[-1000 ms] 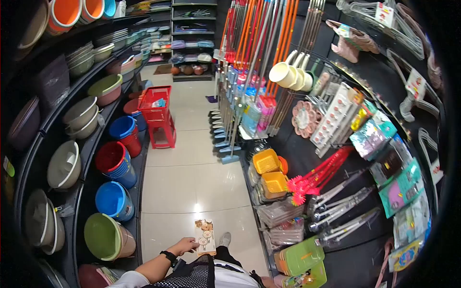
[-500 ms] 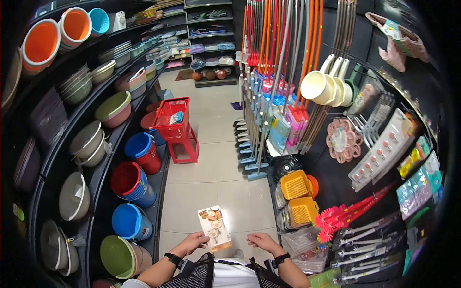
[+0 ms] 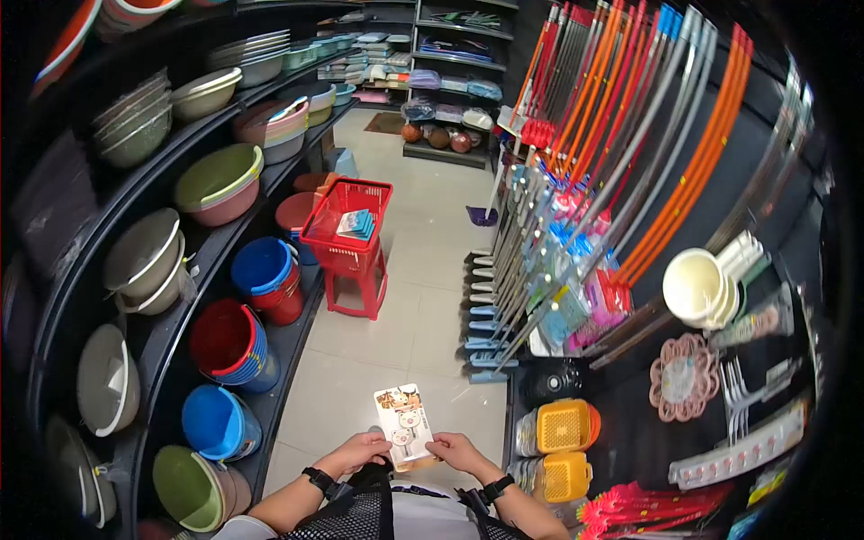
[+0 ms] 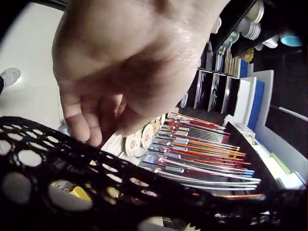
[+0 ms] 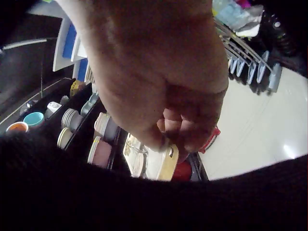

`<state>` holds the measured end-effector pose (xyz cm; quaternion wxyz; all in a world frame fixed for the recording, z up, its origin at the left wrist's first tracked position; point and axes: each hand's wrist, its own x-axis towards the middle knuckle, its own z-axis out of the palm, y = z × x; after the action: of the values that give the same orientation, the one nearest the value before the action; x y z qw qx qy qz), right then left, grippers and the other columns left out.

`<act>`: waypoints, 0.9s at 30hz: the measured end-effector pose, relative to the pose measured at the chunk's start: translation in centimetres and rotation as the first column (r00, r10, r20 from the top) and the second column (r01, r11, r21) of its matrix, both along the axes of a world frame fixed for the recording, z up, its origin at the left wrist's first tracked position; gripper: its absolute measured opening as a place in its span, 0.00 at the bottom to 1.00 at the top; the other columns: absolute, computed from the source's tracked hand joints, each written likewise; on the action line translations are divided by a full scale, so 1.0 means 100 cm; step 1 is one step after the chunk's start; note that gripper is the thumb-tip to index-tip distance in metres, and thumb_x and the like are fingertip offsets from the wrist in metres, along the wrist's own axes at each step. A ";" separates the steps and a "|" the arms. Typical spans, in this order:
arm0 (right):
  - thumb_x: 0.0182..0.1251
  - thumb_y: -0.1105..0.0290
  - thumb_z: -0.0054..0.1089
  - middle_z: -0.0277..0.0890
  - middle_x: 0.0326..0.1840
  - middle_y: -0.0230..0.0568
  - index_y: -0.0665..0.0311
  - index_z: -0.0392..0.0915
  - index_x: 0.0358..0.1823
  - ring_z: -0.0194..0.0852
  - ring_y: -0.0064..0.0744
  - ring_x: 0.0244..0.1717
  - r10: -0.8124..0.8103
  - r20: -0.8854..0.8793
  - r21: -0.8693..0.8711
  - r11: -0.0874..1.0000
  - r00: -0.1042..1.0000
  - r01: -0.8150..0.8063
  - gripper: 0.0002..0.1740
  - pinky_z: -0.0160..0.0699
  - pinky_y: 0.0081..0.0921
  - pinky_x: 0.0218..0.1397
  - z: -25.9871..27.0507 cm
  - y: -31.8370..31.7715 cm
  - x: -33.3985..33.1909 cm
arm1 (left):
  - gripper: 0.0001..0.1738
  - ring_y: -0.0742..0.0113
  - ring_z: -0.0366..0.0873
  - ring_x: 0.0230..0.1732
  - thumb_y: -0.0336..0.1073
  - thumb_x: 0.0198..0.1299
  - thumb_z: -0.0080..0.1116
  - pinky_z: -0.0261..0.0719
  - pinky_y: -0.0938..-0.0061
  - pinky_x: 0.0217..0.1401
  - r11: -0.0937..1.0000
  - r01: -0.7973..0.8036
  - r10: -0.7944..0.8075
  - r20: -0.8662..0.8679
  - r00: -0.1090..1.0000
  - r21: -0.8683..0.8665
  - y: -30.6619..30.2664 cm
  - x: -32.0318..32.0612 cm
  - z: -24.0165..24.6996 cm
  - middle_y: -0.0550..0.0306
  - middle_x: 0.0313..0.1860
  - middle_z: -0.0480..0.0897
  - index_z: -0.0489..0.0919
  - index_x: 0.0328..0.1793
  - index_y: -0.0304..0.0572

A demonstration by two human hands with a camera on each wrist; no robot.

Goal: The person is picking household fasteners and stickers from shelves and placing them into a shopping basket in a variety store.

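Note:
A flat printed package [image 3: 402, 421] with round pig faces on its white front is held in front of the body at the bottom of the head view. My left hand [image 3: 364, 450] pinches its left edge, and my right hand [image 3: 457, 452] grips the lower right edge between thumb and fingers. In the left wrist view the left hand [image 4: 125, 62] covers one end of the package [image 4: 133, 143]. From the right wrist, the right hand's [image 5: 159, 82] thumb lies at the package's [image 5: 156, 164] yellowish edge.
Buckets [image 3: 222, 423] and basins [image 3: 220, 182] line the shelves on the left. A red basket [image 3: 349, 219] stands on a red stool [image 3: 355, 288] in the aisle. Brooms and mops [image 3: 576, 180], white scoops [image 3: 697, 288] and yellow baskets [image 3: 564, 427] line the right side.
The right hand was first away from the package, then came in from the right and now grips it. The left hand has kept hold throughout. The head view has shifted along the aisle.

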<state>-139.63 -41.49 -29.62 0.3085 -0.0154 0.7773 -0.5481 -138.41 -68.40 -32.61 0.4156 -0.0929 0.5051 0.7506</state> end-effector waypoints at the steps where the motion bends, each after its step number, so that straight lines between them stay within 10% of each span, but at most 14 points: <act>1: 0.69 0.63 0.60 0.76 0.28 0.27 0.69 0.81 0.44 0.70 0.14 0.29 -0.005 -0.038 0.041 0.999 0.999 0.007 0.14 0.71 0.16 0.33 0.014 -0.007 -0.023 | 0.15 0.76 0.78 0.46 0.36 0.69 0.53 0.77 0.81 0.45 1.000 -0.008 0.008 0.002 1.000 0.017 -0.008 -0.024 -0.001 0.60 0.47 0.82 0.76 0.57 0.38; 18: 0.69 0.64 0.59 0.76 0.26 0.30 0.69 0.81 0.45 0.69 0.16 0.28 0.156 -0.165 0.187 0.974 0.974 -0.124 0.14 0.72 0.19 0.34 0.038 -0.119 -0.347 | 0.13 0.74 0.79 0.43 0.34 0.67 0.56 0.78 0.81 0.43 0.995 -0.103 0.102 -0.038 0.994 -0.016 -0.111 -0.325 0.048 0.60 0.44 0.82 0.77 0.55 0.38; 27: 0.70 0.66 0.58 0.81 0.34 0.34 0.70 0.80 0.50 0.75 0.19 0.33 0.158 -0.157 -0.022 0.986 0.975 -0.163 0.15 0.76 0.19 0.40 0.040 -0.135 -0.547 | 0.11 0.75 0.80 0.40 0.34 0.67 0.56 0.78 0.81 0.40 0.927 -0.370 0.372 0.021 0.928 -0.052 -0.138 -0.489 0.042 0.61 0.42 0.83 0.78 0.52 0.39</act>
<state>-194.33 -55.04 -25.66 0.2904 -0.1259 0.7853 -0.5321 -187.28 -82.23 -28.45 0.2716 -0.2080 0.4895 0.8021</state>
